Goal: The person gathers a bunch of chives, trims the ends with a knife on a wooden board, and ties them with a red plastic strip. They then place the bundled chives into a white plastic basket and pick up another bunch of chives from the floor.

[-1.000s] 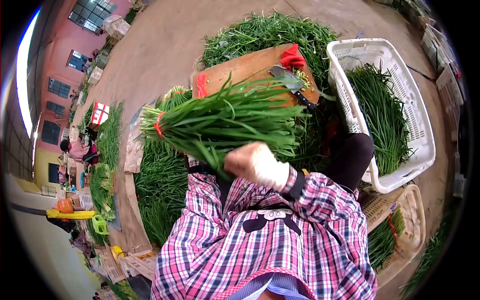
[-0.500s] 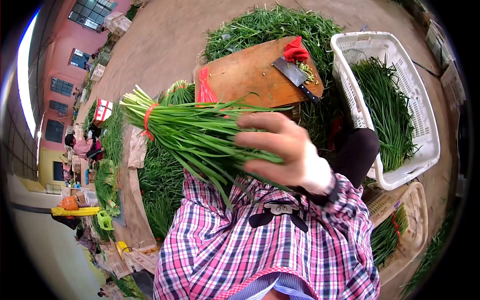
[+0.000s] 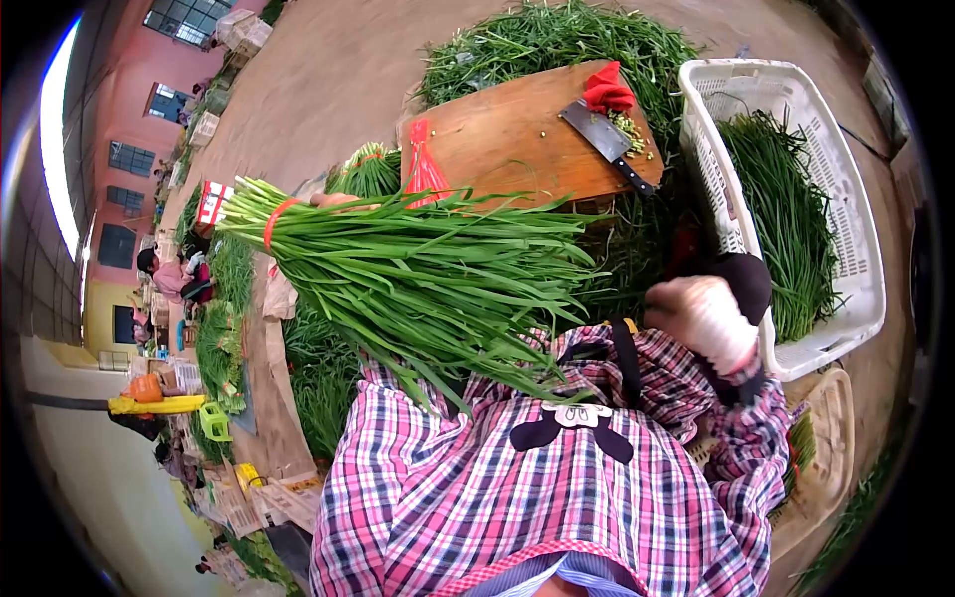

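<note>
A large bunch of green garlic chives [image 3: 428, 269] lies across the view, its pale stem ends to the left, bound by a red band [image 3: 276, 225]. My left hand [image 3: 345, 200] grips the bunch from behind; only a little of it shows above the stems. To the right of the leaf tips, my right hand [image 3: 688, 310] is beside my dark-clothed knee, apart from the bunch. Motion blurs its fingers, and I cannot make out anything in them. A white wrap or cuff covers that wrist.
A wooden board [image 3: 497, 134] bears a cleaver [image 3: 600, 132], a red cloth [image 3: 608, 89] and red ties [image 3: 425, 164]. A white crate [image 3: 863, 209] of loose chives stands at right. A chive heap [image 3: 557, 42] lies beyond the board. A banded bunch [image 3: 368, 171] lies left of it.
My right hand has left the leaves and moved right, down to my knee. The held bunch has shifted slightly left, with its leaves now spread in full view.
</note>
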Demonstrator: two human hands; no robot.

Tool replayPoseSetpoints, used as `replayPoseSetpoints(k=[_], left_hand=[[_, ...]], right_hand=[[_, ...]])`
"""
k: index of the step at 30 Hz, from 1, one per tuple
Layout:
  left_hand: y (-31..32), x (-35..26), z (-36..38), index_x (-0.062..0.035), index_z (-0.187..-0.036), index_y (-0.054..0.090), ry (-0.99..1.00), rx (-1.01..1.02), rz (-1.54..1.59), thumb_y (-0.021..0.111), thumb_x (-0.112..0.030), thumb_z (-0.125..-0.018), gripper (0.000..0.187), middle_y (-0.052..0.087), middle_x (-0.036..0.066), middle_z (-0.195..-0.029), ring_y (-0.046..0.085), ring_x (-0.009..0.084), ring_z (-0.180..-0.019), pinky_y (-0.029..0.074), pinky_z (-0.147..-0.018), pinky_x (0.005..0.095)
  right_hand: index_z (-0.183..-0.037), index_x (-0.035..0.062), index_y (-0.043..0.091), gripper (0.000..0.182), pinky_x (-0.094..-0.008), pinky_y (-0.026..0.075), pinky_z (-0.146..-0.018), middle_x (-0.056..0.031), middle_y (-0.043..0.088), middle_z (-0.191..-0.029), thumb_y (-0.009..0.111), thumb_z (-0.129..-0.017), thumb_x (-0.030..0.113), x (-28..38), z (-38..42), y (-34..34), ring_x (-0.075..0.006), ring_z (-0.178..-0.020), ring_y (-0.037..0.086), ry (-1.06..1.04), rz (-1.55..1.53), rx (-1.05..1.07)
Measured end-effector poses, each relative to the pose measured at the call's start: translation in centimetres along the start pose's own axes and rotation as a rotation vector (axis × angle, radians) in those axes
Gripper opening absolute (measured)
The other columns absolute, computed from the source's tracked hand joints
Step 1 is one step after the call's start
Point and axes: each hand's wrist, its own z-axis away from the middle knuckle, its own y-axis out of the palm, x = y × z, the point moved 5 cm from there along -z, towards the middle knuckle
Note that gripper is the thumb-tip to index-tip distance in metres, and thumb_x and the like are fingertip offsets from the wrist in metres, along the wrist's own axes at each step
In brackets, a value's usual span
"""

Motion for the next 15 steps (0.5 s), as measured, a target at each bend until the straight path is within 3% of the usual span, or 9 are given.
replayPoseSetpoints(k=[2, 4, 6, 8, 10, 13, 14, 15], left_hand=[[-0.1, -0.1, -0.1, -0.0124, -0.139, 0.047, -0.006, 0.004, -0.011, 0.046, -0.049, -0.093, 0.058, 0.048, 0.013, -0.141, 0.046, 0.0322, -0.127, 0.035, -0.109, 0.0502], [-0.1, -0.3, -0.3, -0.0125, -0.139, 0.046, -0.008, 0.012, -0.015, 0.047, -0.049, -0.093, 0.059, 0.047, 0.013, -0.141, 0.046, 0.0321, -0.127, 0.034, -0.110, 0.0501], [-0.1, -0.8, -0.7, -0.0126, -0.139, 0.046, 0.000, 0.017, -0.018, 0.047, -0.048, -0.092, 0.059, 0.047, 0.013, -0.142, 0.045, 0.0321, -0.128, 0.034, -0.110, 0.0500], [0.0, -1.0, -1.0, -0.0127, -0.140, 0.045, 0.003, 0.025, -0.029, 0.048, -0.048, -0.092, 0.060, 0.046, 0.013, -0.142, 0.045, 0.0320, -0.128, 0.034, -0.110, 0.0499], [0.1, -1.2, -1.1, -0.0128, -0.140, 0.045, 0.002, 0.035, -0.037, 0.049, -0.048, -0.092, 0.060, 0.046, 0.013, -0.142, 0.044, 0.0320, -0.129, 0.033, -0.110, 0.0498], [0.0, -1.4, -1.3, -0.0129, -0.141, 0.044, -0.001, 0.035, -0.061, 0.049, -0.048, -0.091, 0.061, 0.045, 0.014, -0.143, 0.043, 0.0319, -0.129, 0.033, -0.111, 0.0496], [0.1, -1.2, -1.3, -0.0130, -0.141, 0.044, -0.009, 0.035, -0.073, 0.050, -0.048, -0.091, 0.061, 0.045, 0.014, -0.143, 0.043, 0.0318, -0.130, 0.032, -0.111, 0.0495], [0.1, -1.3, -1.2, -0.0130, -0.141, 0.044, -0.008, 0.031, -0.080, 0.050, -0.048, -0.091, 0.061, 0.044, 0.014, -0.143, 0.043, 0.0318, -0.130, 0.032, -0.111, 0.0495]], right_hand=[[-0.092, 0.0063, 0.070, 0.017, -0.0362, 0.054, -0.064, -0.0112, 0.067, -0.078, 0.074, -0.078, 0.016, 2.8, -1.4, -4.6, -0.0295, -0.073, 0.067, 0.008, -0.305, -0.210], [-0.094, 0.0047, 0.070, 0.017, -0.0331, 0.053, -0.064, -0.0112, 0.069, -0.080, 0.075, -0.079, 0.013, 5.5, -3.0, -6.0, -0.0281, -0.071, 0.067, 0.018, -0.641, -0.244], [-0.092, 0.0054, 0.071, 0.017, -0.0339, 0.053, -0.061, -0.0125, 0.067, -0.073, 0.075, -0.081, 0.017, 7.5, -4.9, -4.4, -0.0284, -0.065, 0.067, 0.021, -0.745, -0.179], [-0.092, 0.0054, 0.071, 0.025, -0.0356, 0.053, -0.060, -0.0146, 0.066, -0.068, 0.073, -0.082, 0.028, 8.5, -7.0, -1.3, -0.0287, -0.062, 0.067, -0.085, -0.424, -0.267], [-0.087, 0.0048, 0.072, 0.035, -0.0377, 0.053, -0.061, -0.0162, 0.066, -0.068, 0.071, -0.082, 0.039, 9.1, -8.6, 2.0, -0.0293, -0.064, 0.067, 0.050, -0.526, -0.173], [-0.081, -0.0028, 0.070, 0.045, -0.0363, 0.054, -0.065, -0.0172, 0.071, -0.089, 0.072, -0.081, 0.043, 10.1, -10.2, 5.6, -0.0286, -0.070, 0.069, 0.167, -0.622, -0.115], [-0.086, -0.0059, 0.070, 0.044, -0.0331, 0.054, -0.067, -0.0159, 0.073, -0.095, 0.071, -0.083, 0.038, 10.6, -10.2, 6.0, -0.0247, -0.069, 0.070, 0.257, -0.838, -0.072], [-0.088, -0.0043, 0.069, 0.040, -0.0315, 0.052, -0.063, -0.0129, 0.071, -0.087, 0.070, -0.084, 0.036, 11.1, -10.4, 6.8, -0.0215, -0.064, 0.067, 0.328, -1.105, -0.050]])
